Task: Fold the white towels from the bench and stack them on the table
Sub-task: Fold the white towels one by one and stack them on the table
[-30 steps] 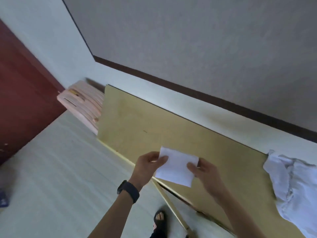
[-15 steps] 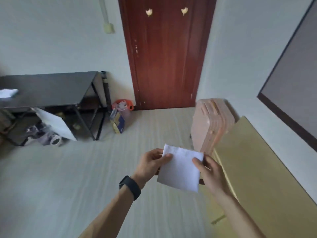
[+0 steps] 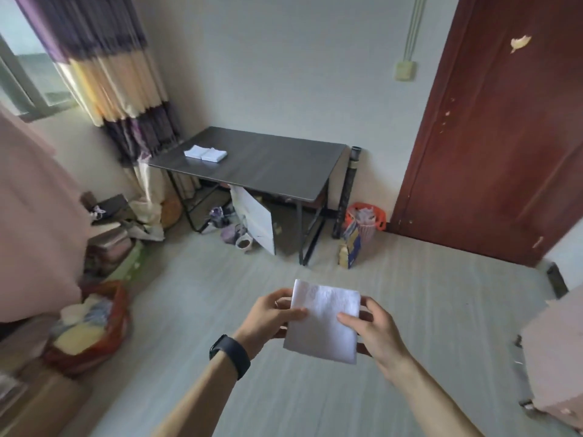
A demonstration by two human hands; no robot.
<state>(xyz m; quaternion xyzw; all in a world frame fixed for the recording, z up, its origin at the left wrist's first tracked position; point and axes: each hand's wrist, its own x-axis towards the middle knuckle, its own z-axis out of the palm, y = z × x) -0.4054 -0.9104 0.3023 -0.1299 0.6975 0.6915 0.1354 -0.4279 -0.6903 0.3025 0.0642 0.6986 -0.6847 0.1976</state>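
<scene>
folded white towel (image 3: 321, 323): held in the air over the floor (image 3: 426, 310), in front of the person, well apart from the table. it is folded to a small flat rectangle, tilted slightly.

left hand (image 3: 268, 316): pinches the towel's left edge, thumb on the front face, fingers curled behind. black wristband (image 3: 230, 356) on that wrist.

right hand (image 3: 375, 326): pinches the right edge in the same way, thumb on front, fingers behind.

dark table (image 3: 284, 171): stands against the far wall, between the striped curtain (image 3: 120, 89) and the red-brown door (image 3: 504, 137). two folded white towels (image 3: 205, 153) lie side by side, touching, near its far left corner.

under the table: a white board (image 3: 255, 220) leans tilted against the frame, with small clutter beside it. an orange basket (image 3: 366, 216) sits just beside the table's right legs.
</scene>
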